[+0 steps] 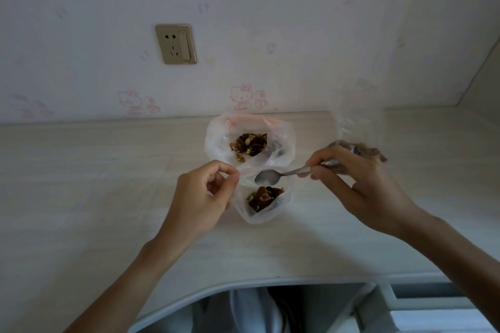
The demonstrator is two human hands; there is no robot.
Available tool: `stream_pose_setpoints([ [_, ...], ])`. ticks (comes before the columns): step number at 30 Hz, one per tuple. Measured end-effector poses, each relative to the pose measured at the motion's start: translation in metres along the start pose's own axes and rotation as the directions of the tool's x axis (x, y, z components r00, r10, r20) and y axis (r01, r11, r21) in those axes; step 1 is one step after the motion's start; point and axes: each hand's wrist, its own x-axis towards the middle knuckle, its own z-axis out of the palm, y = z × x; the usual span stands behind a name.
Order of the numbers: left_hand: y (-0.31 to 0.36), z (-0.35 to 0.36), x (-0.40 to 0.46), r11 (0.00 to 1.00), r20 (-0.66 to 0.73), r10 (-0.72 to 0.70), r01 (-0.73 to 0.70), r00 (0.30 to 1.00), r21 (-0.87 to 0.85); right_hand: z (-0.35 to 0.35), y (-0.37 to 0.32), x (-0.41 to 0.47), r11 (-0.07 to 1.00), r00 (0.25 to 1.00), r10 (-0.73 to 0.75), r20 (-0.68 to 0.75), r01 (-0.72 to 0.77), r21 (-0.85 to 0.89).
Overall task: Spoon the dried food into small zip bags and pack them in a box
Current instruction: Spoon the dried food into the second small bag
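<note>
on the pale wood-grain counter (108, 184), the left hand (201, 197) pinches the rim of a small clear zip bag (261, 213) holding brown and tan dried food (263, 196). the right hand (362, 184) grips a shiny metal spoon (270, 176), its empty oval bowl over the bag's mouth. behind sits a larger crinkled plastic bag (281, 140) of the same mix
</note>
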Motion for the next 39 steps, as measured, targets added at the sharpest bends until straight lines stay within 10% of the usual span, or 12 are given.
stream_pose_setpoints([
  [8,-0.009,-0.010,0.015,0.994,0.018,-0.085,0.084,0.996,0.071,0.007,0.020,0.018,0.610,0.869,0.493,0.051,-0.386,0.692],
  [16,-0.028,-0.009,0.073,0.874,0.007,-0.434,0.419,0.901,0.244,0.032,0.033,0.058,0.649,0.764,0.645,0.011,-0.556,0.519],
  [39,-0.027,0.016,0.072,0.927,0.052,-0.323,0.327,0.945,-0.182,0.088,0.052,0.088,0.417,0.572,0.813,0.111,-0.704,0.574],
])
